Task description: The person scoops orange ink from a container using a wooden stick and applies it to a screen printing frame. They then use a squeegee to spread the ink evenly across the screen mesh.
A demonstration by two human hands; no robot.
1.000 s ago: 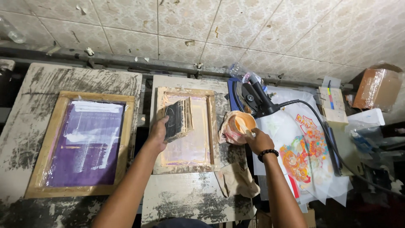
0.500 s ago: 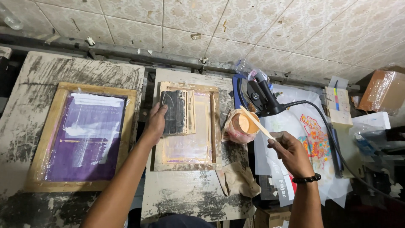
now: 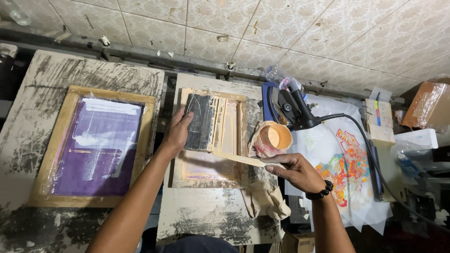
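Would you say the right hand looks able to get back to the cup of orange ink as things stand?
Probably yes: the right hand, holding a flat stick, sits just below the cup with nothing between.

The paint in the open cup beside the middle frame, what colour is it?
Pale orange, peach-like. The head view shows the cup best, looking straight down into it.

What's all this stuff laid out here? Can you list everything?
Squeegee: one, black, on the middle frame.
Middle screen frame: one, wooden, peach-stained.
Flat stick: one, pale, over that frame.
Ink cup: one, orange ink, beside the frame.
Left screen frame: one, wooden, purple mesh.
Heat gun: one, black, corded.
Printed sheet: one, colourful, right.
Rag: one, beige.
Left hand: on the squeegee.
Right hand: holding the stick.
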